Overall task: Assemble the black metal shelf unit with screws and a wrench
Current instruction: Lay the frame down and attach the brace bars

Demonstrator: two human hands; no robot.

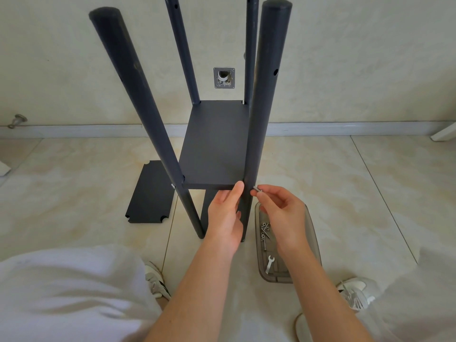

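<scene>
Head view: a screw is being put to the black shelf unit (183,58).
One shelf board (214,144) is already fitted between the four poles, and a silver screw head (173,186) is seen at the front left pole (138,99). The front right pole (261,107) is gripped by the left hand (225,218), with the thumb pressed up to the board's edge. A screw (256,188) is pinched by the right hand (278,213) and held at that pole, not yet in. More screws (265,230) and the wrench (270,262) are seen in the tray (278,278). A spare board (148,193) is lying flat beside the unit, so much work is judged to be left.
</scene>
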